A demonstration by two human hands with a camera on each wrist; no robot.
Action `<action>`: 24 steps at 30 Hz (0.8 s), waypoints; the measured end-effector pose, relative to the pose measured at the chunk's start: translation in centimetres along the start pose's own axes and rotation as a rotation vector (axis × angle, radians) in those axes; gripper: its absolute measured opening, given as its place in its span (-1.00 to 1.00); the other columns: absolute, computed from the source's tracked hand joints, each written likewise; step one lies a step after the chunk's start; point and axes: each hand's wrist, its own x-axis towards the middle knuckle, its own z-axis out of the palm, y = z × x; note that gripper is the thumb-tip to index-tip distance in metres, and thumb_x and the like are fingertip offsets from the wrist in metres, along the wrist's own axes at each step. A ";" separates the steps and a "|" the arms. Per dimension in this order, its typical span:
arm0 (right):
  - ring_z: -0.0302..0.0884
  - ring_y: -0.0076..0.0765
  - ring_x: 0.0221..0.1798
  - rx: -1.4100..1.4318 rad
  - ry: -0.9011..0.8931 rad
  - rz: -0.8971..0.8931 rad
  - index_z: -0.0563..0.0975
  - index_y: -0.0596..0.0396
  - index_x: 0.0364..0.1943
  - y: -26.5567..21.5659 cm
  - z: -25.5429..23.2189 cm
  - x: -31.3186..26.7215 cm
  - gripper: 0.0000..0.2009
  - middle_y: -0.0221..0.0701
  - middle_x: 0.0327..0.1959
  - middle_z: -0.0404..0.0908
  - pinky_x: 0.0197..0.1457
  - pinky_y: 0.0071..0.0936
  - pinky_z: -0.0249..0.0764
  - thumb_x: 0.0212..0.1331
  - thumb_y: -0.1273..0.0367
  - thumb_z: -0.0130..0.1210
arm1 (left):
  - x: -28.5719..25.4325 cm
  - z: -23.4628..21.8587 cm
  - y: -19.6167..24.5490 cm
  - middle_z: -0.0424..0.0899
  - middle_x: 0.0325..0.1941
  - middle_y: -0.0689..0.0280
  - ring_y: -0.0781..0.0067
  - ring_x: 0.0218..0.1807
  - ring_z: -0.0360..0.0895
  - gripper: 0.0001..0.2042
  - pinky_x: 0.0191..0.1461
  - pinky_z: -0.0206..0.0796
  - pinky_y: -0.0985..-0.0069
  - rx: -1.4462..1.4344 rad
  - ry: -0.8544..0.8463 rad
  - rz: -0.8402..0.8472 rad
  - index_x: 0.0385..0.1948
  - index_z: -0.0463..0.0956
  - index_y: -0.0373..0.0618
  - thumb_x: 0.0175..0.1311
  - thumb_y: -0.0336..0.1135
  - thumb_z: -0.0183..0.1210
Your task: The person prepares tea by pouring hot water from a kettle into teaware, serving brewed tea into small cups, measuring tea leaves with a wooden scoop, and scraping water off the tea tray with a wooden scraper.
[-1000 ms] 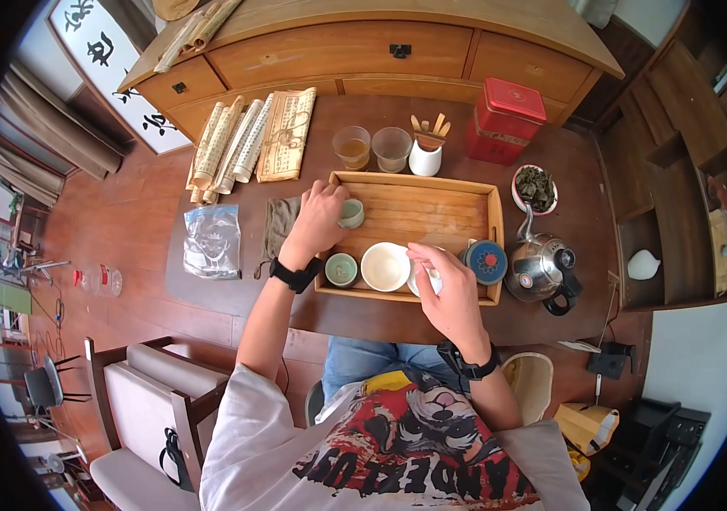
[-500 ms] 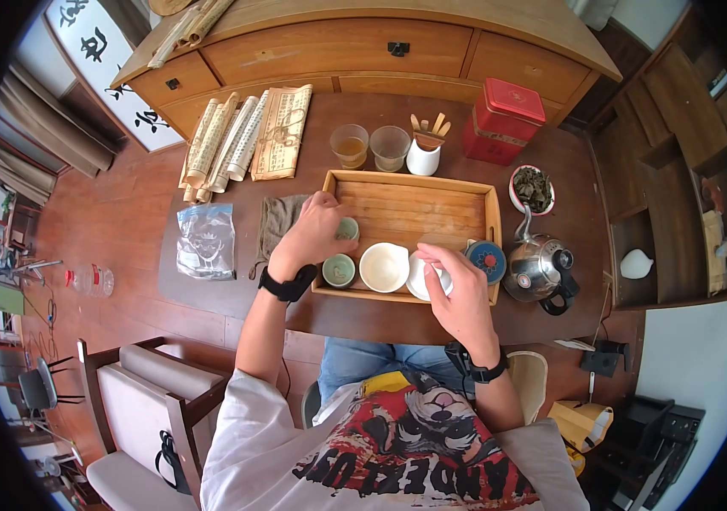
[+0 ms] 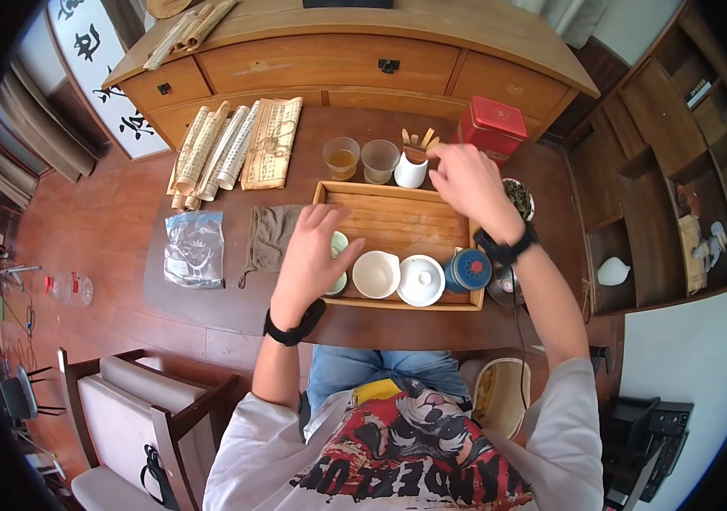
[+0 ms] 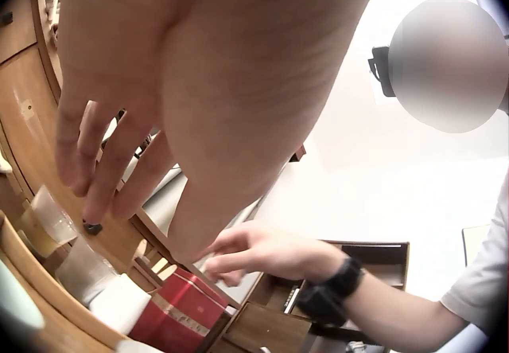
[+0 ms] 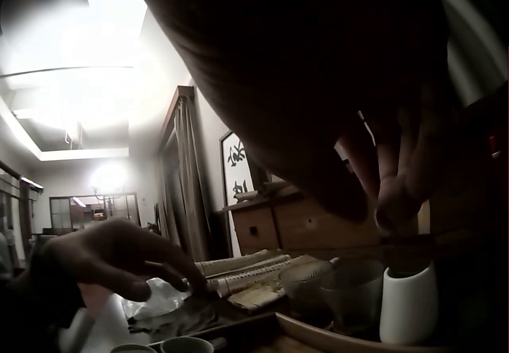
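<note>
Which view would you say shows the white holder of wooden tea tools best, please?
The head view: the white holder stands whole behind the wooden tray, under the right hand. The right wrist view shows it dim; the left wrist view, a blurred white corner.

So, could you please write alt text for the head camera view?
Seen from above, a seated person's right hand reaches over a white holder of wooden tools, while the left hand hovers open above small green cups in a wooden tray.

The head view looks steeply down from above the counter (image 3: 236,298), taking in the whole wooden tray (image 3: 397,223). Both wrist views sit low and close (each under its own palm), facing across the counter, and both catch the white holder (image 5: 407,305).
</note>
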 end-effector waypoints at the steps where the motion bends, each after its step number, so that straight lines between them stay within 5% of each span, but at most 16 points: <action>1: 0.84 0.11 -0.17 -0.074 -0.037 0.008 0.76 0.12 0.02 1.0 1.5 1.9 -0.75 -0.10 -0.23 0.84 -0.10 -0.04 0.75 0.27 0.44 0.31 | -0.1 0.1 0.7 0.74 0.14 0.00 -0.16 0.25 0.60 -0.56 0.34 0.50 0.10 -0.025 0.034 0.021 0.12 0.69 -0.34 0.25 -0.33 0.52; 9: 0.88 0.15 -0.20 -0.300 0.027 -0.018 0.80 0.18 -0.35 1.7 7.0 6.0 -0.91 -0.03 -0.35 0.83 -0.18 -0.01 0.80 0.20 0.48 0.30 | -1.8 1.7 2.1 0.71 0.12 -0.01 -0.12 0.24 0.57 -0.57 0.35 0.49 0.10 -0.144 0.024 -0.009 0.14 0.66 -0.34 0.27 -0.35 0.49; 14: 0.85 0.11 -0.24 -0.205 0.091 -0.042 0.81 0.08 -0.29 -1.4 1.3 4.1 -0.92 -0.09 -0.34 0.83 -0.20 -0.04 0.76 0.23 0.40 0.36 | -1.8 1.0 2.4 0.69 0.23 -0.01 -0.14 0.33 0.58 -0.54 0.41 0.48 0.11 -0.222 0.086 -0.085 0.23 0.64 -0.29 0.30 -0.39 0.48; 16: 0.82 0.05 -0.23 0.039 0.178 -0.207 0.79 0.02 -0.23 -2.8 -0.7 2.6 -0.91 -0.22 -0.32 0.82 -0.17 -0.06 0.72 0.26 0.36 0.37 | -1.4 0.8 2.6 0.68 0.29 -0.02 -0.15 0.37 0.58 -0.51 0.45 0.47 0.12 -0.293 0.104 -0.156 0.28 0.63 -0.27 0.31 -0.42 0.47; 20: 0.78 -0.05 -0.20 0.164 0.196 -0.409 0.78 -0.01 -0.16 -6.1 -3.6 -0.7 -0.90 -0.33 -0.27 0.78 -0.16 -0.12 0.69 0.30 0.37 0.35 | 0.3 0.5 2.7 0.60 0.47 -0.04 -0.10 0.36 0.63 -0.41 0.48 0.48 0.12 -0.187 0.282 -0.012 0.47 0.51 -0.24 0.36 -0.53 0.37; 24: 0.78 -0.14 -0.17 0.172 0.038 -0.527 0.80 -0.01 -0.09 -6.7 -4.4 -2.4 -0.84 -0.37 -0.18 0.77 -0.15 -0.22 0.70 0.28 0.40 0.37 | 0.4 0.0 2.9 0.72 0.29 -0.03 -0.04 0.29 0.65 -0.48 0.42 0.49 0.15 -0.161 0.231 0.127 0.37 0.59 -0.26 0.35 -0.53 0.39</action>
